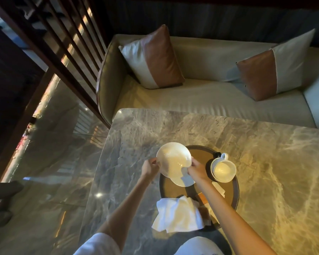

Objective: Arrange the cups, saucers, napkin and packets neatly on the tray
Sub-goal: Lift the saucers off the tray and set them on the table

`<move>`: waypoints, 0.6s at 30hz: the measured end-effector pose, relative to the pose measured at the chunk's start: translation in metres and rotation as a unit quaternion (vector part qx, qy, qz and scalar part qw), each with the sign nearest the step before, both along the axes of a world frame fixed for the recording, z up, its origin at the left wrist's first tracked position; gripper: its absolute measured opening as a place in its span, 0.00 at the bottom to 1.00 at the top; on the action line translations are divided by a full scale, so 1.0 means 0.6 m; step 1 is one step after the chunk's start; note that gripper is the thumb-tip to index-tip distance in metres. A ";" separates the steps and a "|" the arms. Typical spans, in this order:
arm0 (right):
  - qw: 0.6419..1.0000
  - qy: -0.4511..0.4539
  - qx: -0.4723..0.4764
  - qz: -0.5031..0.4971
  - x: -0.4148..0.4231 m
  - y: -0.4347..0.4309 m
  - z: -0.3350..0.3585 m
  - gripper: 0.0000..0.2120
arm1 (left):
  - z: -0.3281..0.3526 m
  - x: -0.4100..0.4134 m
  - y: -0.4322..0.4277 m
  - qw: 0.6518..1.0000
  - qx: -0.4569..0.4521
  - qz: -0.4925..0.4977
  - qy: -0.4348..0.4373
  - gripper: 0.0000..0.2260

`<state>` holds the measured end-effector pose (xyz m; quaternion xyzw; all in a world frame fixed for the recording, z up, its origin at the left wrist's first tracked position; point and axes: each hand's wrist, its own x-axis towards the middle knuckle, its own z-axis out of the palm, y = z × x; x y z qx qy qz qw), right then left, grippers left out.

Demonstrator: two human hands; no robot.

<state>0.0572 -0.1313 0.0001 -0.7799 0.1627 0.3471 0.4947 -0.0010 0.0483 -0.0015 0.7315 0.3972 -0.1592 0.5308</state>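
A round dark-rimmed tray [235,190] lies on the marble table. Both hands hold a white saucer [173,159] tilted above the tray's left edge: my left hand [151,166] pinches its left rim, my right hand [197,170] grips its right rim. A second white saucer [182,182] shows just beneath it. A white cup [224,169] sits at the tray's right, seemingly stacked in another cup. A crumpled white napkin [177,214] hangs over the tray's near-left edge. Paper packets [218,189] lie on the tray near my right forearm.
The marble table [265,162] stretches wide to the right and back. A beige sofa [210,100] with two brown-and-white cushions [153,57] stands behind it. A wooden slat screen [66,43] rises at the left over a glossy floor.
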 end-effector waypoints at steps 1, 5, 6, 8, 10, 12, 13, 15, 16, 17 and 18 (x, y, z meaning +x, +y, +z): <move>1.000 -0.006 0.006 0.019 0.001 0.021 0.003 0.17 | 0.006 -0.003 0.020 1.000 0.008 0.005 -0.002 0.10; 0.997 0.002 0.019 0.068 -0.006 0.115 0.001 0.17 | 0.026 -0.020 0.098 0.999 0.040 0.011 -0.016 0.18; 0.997 0.011 0.021 0.070 -0.009 0.136 -0.003 0.18 | 0.027 -0.025 0.116 0.999 0.044 0.009 -0.013 0.18; 0.997 0.029 0.025 0.071 -0.016 0.171 -0.016 0.18 | 0.026 -0.034 0.148 0.999 0.045 0.013 -0.005 0.20; 0.996 0.041 0.013 0.075 -0.022 0.197 -0.030 0.17 | 0.016 -0.042 0.175 0.999 0.048 0.015 0.011 0.20; 0.996 0.047 0.001 0.079 -0.027 0.213 -0.044 0.17 | 0.003 -0.049 0.191 0.998 0.046 0.009 0.035 0.12; 0.996 0.051 -0.005 0.079 -0.029 0.220 -0.050 0.17 | -0.003 -0.050 0.198 0.998 0.042 0.006 0.039 0.09; 0.995 0.061 -0.009 0.081 -0.033 0.223 -0.059 0.16 | -0.010 -0.054 0.202 0.999 0.035 -0.003 0.033 0.10; 0.994 0.065 -0.011 0.083 -0.034 0.225 -0.062 0.16 | -0.015 -0.056 0.205 0.999 0.032 -0.009 0.030 0.13; 0.994 0.068 -0.014 0.086 -0.035 0.226 -0.065 0.15 | -0.019 -0.056 0.207 0.999 0.031 -0.015 0.028 0.14; 0.994 0.068 -0.018 0.089 -0.036 0.227 -0.066 0.14 | -0.026 -0.057 0.210 0.999 0.031 -0.023 0.026 0.13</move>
